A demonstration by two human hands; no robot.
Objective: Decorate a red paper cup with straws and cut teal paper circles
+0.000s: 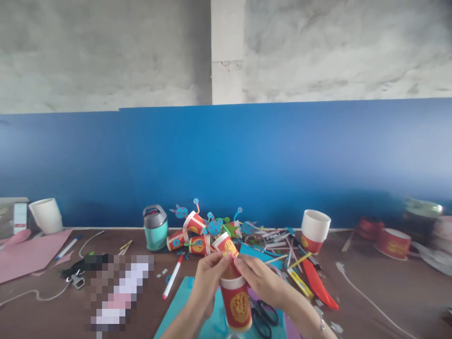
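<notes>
A red paper cup with a gold emblem and white rim (237, 306) stands upright on teal paper (183, 301). Just above its mouth, my left hand (212, 270) and my right hand (259, 278) meet, fingertips pinched together. Between them is a small reddish piece, largely hidden by the fingers. Directly behind the fingertips appears another red and gold cup (226, 243), tilted. Black scissors (263, 318) lie to the right of the upright cup, below my right forearm.
Decorated cups (199, 245) with blue paper shapes are piled behind my hands. Further right are loose pens, a yellow cutter (300, 283), a red knife-shaped object (318, 285) and stacked white cups (315, 226). On the left are a teal flask (156, 230), a marker (173, 277) and pink paper (31, 256).
</notes>
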